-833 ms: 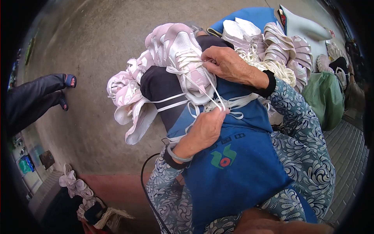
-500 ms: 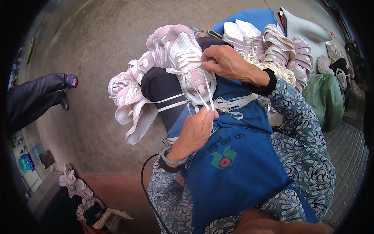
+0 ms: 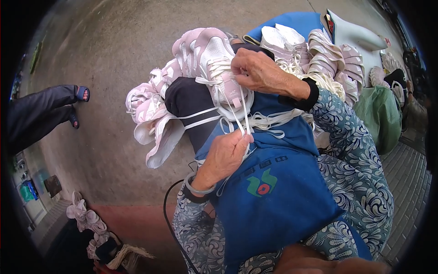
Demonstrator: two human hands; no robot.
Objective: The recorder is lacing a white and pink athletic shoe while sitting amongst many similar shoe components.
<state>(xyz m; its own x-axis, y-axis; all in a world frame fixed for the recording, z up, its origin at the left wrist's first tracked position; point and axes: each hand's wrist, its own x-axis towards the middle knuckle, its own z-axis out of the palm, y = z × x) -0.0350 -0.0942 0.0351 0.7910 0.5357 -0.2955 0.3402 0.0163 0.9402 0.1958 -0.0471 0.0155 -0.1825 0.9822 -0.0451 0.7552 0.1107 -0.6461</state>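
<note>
A pink and white shoe upper (image 3: pixel 220 48) lies over my lap, its tongue facing me and cream-white lacing (image 3: pixel 220 67) crossing its front. My left hand (image 3: pixel 226 153) is closed, pinching two strands of white shoelace (image 3: pixel 241 118) drawn down taut from the upper. At the upper's right eyelet edge, my right hand (image 3: pixel 261 73) has its fingers bent in a pinch on the lace there; the fingertips are partly hidden. A bundle of loose white laces (image 3: pixel 273 120) rests on my blue apron (image 3: pixel 278 192), right of the upper.
More pink and white uppers (image 3: pixel 157 123) hang at my left knee. Stacked uppers (image 3: pixel 321 55) with trailing laces sit at my right, near a green bag (image 3: pixel 378 116). Another person's legs (image 3: pixel 41 109) are at the far left. Further uppers (image 3: pixel 86 217) lie lower left.
My right hand has shifted slightly left and up along the eyelet edge. The left hand keeps hold of the laces, moving only slightly.
</note>
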